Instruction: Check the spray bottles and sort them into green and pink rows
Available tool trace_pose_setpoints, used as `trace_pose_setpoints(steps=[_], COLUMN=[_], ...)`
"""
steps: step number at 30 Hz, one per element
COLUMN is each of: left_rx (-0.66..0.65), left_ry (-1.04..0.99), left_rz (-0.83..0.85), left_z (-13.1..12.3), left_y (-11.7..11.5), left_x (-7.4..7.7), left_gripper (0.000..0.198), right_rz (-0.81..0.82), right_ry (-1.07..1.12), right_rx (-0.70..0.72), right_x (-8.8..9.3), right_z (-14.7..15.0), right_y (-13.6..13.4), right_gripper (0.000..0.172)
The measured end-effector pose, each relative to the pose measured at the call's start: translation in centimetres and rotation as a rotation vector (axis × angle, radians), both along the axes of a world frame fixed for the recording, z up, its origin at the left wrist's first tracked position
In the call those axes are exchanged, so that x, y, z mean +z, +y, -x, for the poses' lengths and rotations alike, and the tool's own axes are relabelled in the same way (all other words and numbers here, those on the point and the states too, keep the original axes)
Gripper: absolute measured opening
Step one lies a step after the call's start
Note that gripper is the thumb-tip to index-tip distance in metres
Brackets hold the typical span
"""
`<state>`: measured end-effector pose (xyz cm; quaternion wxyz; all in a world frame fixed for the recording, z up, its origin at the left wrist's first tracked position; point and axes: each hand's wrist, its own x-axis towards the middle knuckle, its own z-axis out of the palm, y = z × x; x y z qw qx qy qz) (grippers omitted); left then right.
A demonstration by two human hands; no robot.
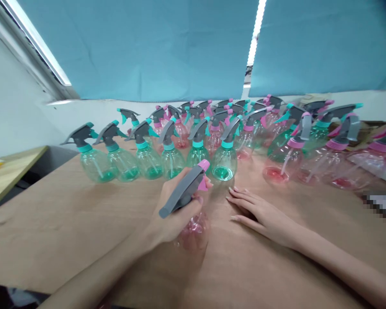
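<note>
My left hand (175,206) is wrapped around the neck of a pink spray bottle (194,231) with a grey head, pink nozzle and pink trigger. Its clear pink body shows below my fingers, over the wooden table (116,231); whether its base touches the wood I cannot tell. To the right, my right hand (260,210) rests palm down on the wood, fingers stretched and holding nothing. Just beyond both hands stands a green spray bottle (224,165), the right end of a front row of green ones. A pink spray bottle (278,165) stands beyond my right hand.
Several more green and pink spray bottles (214,137) crowd the back of the table. A blurred-out flat object (384,205) lies at the right edge. A separate light wooden surface (16,171) is at the left. Blue cloth (148,51) hangs behind.
</note>
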<state>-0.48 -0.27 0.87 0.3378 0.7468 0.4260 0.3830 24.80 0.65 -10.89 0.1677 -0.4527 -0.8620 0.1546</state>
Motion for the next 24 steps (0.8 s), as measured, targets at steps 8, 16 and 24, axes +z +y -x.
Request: trace_pose_setpoints(steps=[8,16,24], left_rx=[-0.076,-0.014,-0.133], left_ry=[-0.060,-0.096,-0.155], left_rz=[-0.068,-0.060,-0.048], left_z=[-1.3,-4.0,-8.0], left_y=[0.2,0.1,1.4], left_x=[-0.5,-1.8,-2.3], left_gripper=[0.012,0.026,0.038], right_rz=[0.004,-0.052,-0.063], right_ry=[0.041,0.216,0.434], right_rx=[0.056,0.034,-0.050], right_x=[2.4,5.3,6.7], right_z=[-0.1,0.7,1.9], right_y=[-0.8,-3.0,-3.8], right_gripper=[0.055,0.065,0.050])
